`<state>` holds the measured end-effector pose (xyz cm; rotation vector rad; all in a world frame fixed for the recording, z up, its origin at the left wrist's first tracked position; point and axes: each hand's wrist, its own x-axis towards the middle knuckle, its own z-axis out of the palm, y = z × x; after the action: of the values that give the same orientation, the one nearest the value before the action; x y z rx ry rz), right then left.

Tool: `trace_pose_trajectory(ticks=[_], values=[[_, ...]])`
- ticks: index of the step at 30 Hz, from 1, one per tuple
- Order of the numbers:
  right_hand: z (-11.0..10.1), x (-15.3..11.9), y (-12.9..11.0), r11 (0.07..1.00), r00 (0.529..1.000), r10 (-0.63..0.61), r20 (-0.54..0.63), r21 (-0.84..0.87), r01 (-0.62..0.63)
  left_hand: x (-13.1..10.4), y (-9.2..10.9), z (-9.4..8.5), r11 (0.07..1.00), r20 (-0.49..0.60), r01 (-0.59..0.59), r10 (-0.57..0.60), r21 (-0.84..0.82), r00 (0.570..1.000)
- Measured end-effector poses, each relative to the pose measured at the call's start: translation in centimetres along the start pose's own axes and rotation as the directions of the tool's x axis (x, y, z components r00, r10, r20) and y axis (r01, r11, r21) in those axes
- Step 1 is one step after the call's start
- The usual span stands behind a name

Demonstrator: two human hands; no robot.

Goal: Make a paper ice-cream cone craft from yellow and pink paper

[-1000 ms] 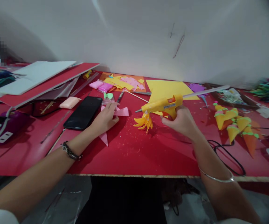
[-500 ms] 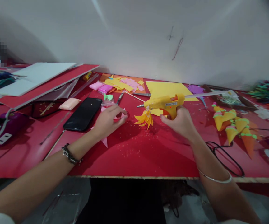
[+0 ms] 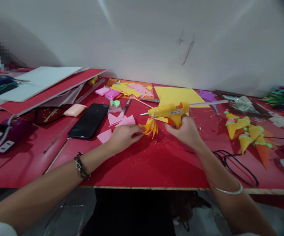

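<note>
The label on the yellow glue gun (image 3: 168,110) is too small to read.

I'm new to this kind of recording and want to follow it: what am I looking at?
There is no machine here: a person works bare-handed, seen from a camera worn on their head, looking forward and down. The right hand holds a yellow glue gun. The left hand has its fingertips at a yellow petalled piece below the gun's front. On the red table lie a black phone, pink paper pieces and a yellow sheet.
</note>
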<state>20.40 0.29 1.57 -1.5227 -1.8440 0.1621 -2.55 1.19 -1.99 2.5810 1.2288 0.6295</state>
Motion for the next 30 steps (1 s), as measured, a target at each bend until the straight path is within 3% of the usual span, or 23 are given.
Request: trace_pose_trajectory(ticks=[14, 19, 21, 24, 27, 30], values=[[-0.8, 0.3, 0.1, 0.961, 0.979, 0.178, 0.100, 0.195, -0.195, 0.1, -0.4, -0.2, 0.999, 0.043, 0.038, -0.039, 0.017, 0.998], [-1.3, 0.7, 0.8, 0.959, 0.982, 0.182, 0.044, 0.214, -0.187, 0.1, -0.3, -0.3, 0.998, 0.041, 0.055, -0.056, 0.043, 0.998], [-1.7, 1.0, 1.3, 0.969, 0.978, 0.207, -0.003, 0.141, -0.205, 0.1, -0.4, -0.3, 0.996, 0.049, 0.069, -0.072, 0.060, 0.996], [-2.9, 1.6, 2.9, 0.965, 0.963, 0.226, -0.149, -0.105, -0.242, 0.1, -0.4, -0.3, 0.994, 0.056, 0.086, -0.090, 0.067, 0.994], [-4.5, 1.9, 5.6, 0.874, 0.950, 0.171, -0.260, -0.406, -0.268, 0.0, -0.4, -0.3, 0.993, 0.050, 0.095, -0.099, 0.068, 0.994], [-6.2, 1.8, 9.3, 0.736, 0.904, 0.289, -0.315, -0.530, -0.420, 0.0, -0.5, -0.2, 0.993, 0.042, 0.099, -0.102, 0.069, 0.994]])
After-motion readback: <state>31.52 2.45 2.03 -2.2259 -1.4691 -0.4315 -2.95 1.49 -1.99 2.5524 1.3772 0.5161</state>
